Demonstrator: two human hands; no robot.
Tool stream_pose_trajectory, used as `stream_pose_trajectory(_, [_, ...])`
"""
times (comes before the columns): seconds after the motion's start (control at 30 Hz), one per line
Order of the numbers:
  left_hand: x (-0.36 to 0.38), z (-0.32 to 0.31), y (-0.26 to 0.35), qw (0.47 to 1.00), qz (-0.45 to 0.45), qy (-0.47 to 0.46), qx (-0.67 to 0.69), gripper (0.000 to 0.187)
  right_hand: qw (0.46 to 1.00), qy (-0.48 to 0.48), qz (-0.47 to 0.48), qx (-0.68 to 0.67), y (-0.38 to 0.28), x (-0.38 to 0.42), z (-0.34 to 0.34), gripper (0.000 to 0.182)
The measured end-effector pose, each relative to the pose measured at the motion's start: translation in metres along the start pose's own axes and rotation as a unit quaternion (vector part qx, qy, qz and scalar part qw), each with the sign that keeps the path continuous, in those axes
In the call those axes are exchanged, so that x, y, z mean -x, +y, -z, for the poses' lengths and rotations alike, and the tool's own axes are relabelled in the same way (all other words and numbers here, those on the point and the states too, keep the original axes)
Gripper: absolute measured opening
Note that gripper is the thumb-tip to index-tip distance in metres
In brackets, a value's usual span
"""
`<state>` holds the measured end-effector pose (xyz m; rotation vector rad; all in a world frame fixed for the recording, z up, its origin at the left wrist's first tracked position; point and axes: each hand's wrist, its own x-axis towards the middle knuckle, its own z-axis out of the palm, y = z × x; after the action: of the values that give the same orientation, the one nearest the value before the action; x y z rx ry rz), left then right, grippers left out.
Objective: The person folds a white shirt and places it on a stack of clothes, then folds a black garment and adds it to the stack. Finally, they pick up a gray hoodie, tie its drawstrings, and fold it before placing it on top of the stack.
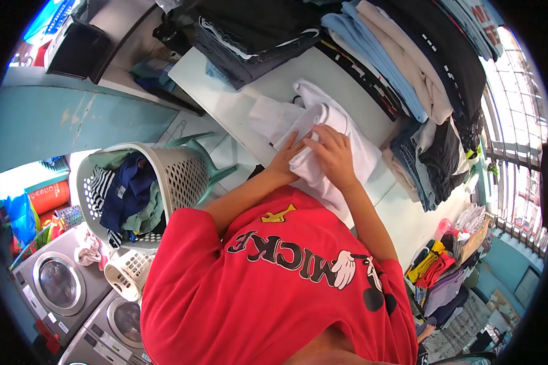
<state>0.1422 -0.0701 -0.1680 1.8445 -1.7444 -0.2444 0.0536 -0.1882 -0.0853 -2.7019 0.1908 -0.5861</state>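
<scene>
A white garment (pixel 353 143) lies partly folded on a white table (pixel 225 100) in front of me. My left hand (pixel 288 159) rests on its near edge with the fingers pinching a fold. Just to the right, my right hand (pixel 333 155) lies on top of the cloth, fingers curled into the fabric. The two hands touch each other over the garment. My red printed shirt (pixel 274 286) fills the lower part of the view.
Stacks of folded clothes (pixel 402 67) line the far and right sides of the table. A grey laundry basket (pixel 186 173) full of mixed clothes stands at the left on a green chair. Washing machines (pixel 58 283) and a small white basket (pixel 128 274) are lower left.
</scene>
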Motion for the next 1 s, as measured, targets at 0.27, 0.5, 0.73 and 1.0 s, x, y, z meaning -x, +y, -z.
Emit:
stream_pose_trajectory(0.27, [-0.022, 0.018, 0.017, 0.998, -0.016, 0.057, 0.017, 0.056, 0.999, 0.007, 0.037, 0.014, 0.008, -0.003, 0.014, 0.009])
stream_pose_trajectory(0.5, [-0.033, -0.007, 0.023, 0.993, -0.06, 0.008, -0.101, 0.057, 0.993, 0.115, 0.012, 0.001, 0.019, 0.01, 0.03, 0.011])
stream_pose_trajectory(0.73, [-0.005, -0.002, 0.006, 0.988, 0.033, -0.123, 0.089, 0.044, 0.998, -0.055, -0.039, 0.011, 0.011, 0.003, -0.031, 0.03])
stream_pose_trajectory(1.0, [0.073, 0.043, -0.025, 0.896, 0.342, 0.164, 0.229, 0.032, 0.991, -0.102, -0.033, 0.082, 0.012, -0.013, -0.038, 0.03])
